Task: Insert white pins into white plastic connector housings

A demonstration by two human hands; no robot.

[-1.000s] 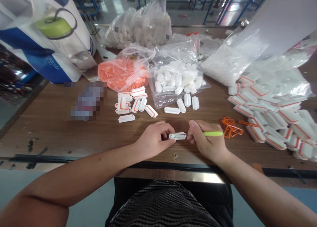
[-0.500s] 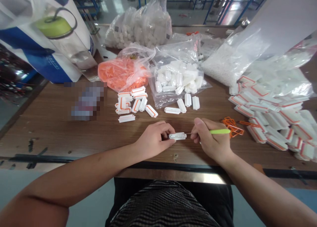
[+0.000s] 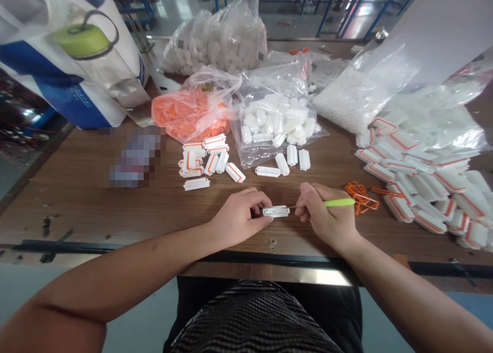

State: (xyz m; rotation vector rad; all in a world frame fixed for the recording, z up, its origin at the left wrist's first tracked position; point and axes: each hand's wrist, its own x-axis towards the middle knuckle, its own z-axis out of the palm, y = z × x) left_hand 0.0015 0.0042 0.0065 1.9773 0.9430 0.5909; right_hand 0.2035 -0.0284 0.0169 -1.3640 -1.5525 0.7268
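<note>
My left hand (image 3: 244, 213) pinches one end of a white plastic connector housing (image 3: 276, 212), which lies low over the table with a row of small holes facing up. My right hand (image 3: 327, 212) is closed round a thin metal pick with a lime-green handle (image 3: 339, 202), held like a pen. The pick's tip reaches the right end of the housing; whether it is inside cannot be made out. Several orange rectangular frames (image 3: 360, 196) lie just beyond my right hand. Loose white housings (image 3: 282, 164) sit farther back, above my hands.
White pieces with orange strips form a small group (image 3: 197, 183) at left and a large pile (image 3: 427, 189) at right. Behind stand a bag of orange parts (image 3: 188, 112), an opened bag of white housings (image 3: 275, 119), and a green-lidded bottle (image 3: 82, 40) at far left.
The pick and my right hand have shifted very slightly to the left. My left hand and the housing stay in place.
</note>
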